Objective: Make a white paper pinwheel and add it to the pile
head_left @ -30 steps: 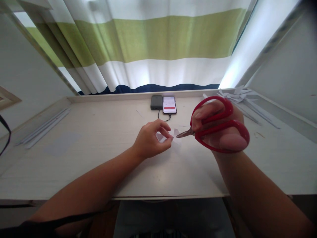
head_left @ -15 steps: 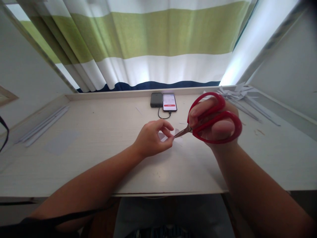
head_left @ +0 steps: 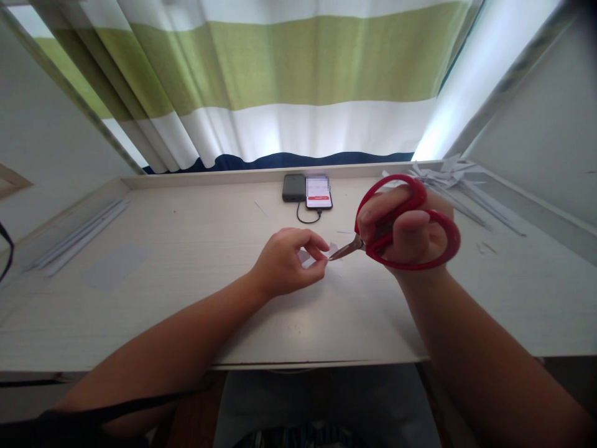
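One small scrap of white paper [head_left: 332, 251] sits just above the middle of the bench [head_left: 186, 298], crumpled and partly hidden. Your left hand [head_left: 284, 261] pinches it between thumb and fingertips. Your right hand [head_left: 405, 233] is closed through the loops of the red scissors [head_left: 396, 227], whose short blades point at the paper, nearly together.

Glossy red plastic handles and dull metal blades make up the scissors [head_left: 401, 227], above a matt, pale wood-grain desk [head_left: 186, 298], beside thin white paper [head_left: 332, 250].
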Available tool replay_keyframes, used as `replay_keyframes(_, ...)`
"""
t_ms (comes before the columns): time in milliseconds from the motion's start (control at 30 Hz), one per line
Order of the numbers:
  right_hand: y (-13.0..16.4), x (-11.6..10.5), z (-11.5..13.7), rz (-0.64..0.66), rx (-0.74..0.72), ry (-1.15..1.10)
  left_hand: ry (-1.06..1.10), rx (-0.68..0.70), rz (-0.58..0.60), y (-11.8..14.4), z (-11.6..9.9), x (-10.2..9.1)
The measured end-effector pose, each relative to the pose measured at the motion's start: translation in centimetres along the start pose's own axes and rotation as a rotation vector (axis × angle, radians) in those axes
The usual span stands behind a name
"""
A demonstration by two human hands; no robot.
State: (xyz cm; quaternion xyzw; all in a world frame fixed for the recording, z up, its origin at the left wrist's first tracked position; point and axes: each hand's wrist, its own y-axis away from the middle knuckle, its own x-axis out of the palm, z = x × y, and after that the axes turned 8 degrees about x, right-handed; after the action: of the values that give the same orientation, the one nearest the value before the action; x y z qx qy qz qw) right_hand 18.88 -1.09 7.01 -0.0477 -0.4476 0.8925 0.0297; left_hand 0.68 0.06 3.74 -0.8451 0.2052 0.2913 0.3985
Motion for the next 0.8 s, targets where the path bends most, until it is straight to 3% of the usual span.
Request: replay_keyframes(800,0.17,-0.04,0.46,0.02,0.05,0.046,-0.003,0.088,0.054,-0.17,0.19,0.03)
